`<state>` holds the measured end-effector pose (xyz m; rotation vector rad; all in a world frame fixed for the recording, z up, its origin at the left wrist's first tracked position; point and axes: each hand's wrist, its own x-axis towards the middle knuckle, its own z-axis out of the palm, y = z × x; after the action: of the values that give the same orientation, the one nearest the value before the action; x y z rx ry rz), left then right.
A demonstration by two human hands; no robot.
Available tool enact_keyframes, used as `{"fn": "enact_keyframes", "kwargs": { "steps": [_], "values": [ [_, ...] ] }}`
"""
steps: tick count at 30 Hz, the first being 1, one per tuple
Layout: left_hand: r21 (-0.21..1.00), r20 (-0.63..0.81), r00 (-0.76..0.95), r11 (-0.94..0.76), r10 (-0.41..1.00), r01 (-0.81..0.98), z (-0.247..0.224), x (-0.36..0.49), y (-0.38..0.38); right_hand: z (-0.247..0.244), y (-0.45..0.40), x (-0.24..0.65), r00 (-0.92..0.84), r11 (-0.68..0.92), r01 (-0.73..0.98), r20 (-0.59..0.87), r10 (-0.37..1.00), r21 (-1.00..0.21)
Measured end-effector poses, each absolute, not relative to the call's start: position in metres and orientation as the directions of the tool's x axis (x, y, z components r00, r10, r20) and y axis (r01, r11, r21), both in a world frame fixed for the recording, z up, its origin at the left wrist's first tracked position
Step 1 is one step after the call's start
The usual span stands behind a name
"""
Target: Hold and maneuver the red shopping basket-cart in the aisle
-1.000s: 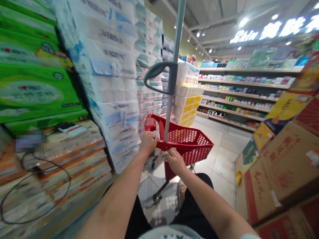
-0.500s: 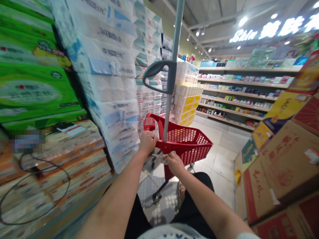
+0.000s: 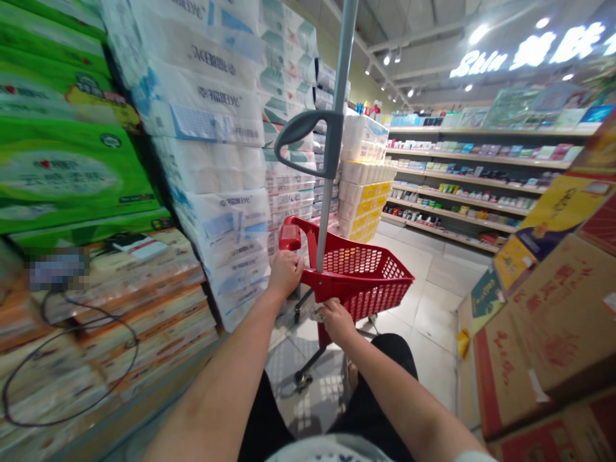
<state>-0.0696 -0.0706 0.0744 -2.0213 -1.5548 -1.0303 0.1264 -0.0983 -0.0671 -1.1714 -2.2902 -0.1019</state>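
My left hand (image 3: 285,274) is closed around the rim of the red shopping cart (image 3: 370,296), just below its red corner block. My right hand (image 3: 337,320) pinches a crumpled whitish cloth (image 3: 318,312) against the cart's near side, under the rim. A grey pole (image 3: 332,192) rises from the cart, with a grey loop handle (image 3: 310,144) on it above my hands. No goods show in the part of the basket that is visible.
White tissue packs (image 3: 212,128) are stacked behind the cart on the left, beside green packs (image 3: 58,167). A black cable (image 3: 137,350) hangs at lower left. Cartons (image 3: 543,333) line the right; stocked shelves (image 3: 471,157) stand behind.
My right hand has moved slightly down with the cloth, which now looks more bunched under the fingers. My left hand keeps its hold on the rim. The view has shifted a little.
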Motion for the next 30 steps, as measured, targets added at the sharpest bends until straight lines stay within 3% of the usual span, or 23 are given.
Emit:
{"fn": "enact_keyframes", "kwargs": {
  "steps": [3,8,17,26,30],
  "values": [
    [0.116,0.758,0.126,-0.322,0.64,0.939,0.074,-0.072,-0.069,-0.064,-0.096,0.127,-0.468,0.617,0.766,0.501,0.728,-0.182],
    [0.125,0.759,0.127,-0.334,0.639,0.934,0.073,-0.08,-0.064,-0.071,-0.095,0.127,-0.47,0.553,0.814,0.354,0.808,-0.181],
    [0.154,0.746,0.096,-0.31,0.659,0.938,0.074,-0.094,-0.061,-0.067,-0.094,0.111,-0.464,0.579,0.784,0.407,0.787,-0.226],
    [0.152,0.741,0.104,-0.316,0.663,0.937,0.071,-0.104,-0.057,-0.037,-0.094,0.102,-0.436,0.678,0.694,0.609,0.663,-0.242],
    [0.133,0.749,0.109,-0.309,0.654,0.942,0.071,-0.103,-0.061,-0.007,-0.099,0.103,-0.393,0.747,0.629,0.741,0.545,-0.216]
  ]
}}
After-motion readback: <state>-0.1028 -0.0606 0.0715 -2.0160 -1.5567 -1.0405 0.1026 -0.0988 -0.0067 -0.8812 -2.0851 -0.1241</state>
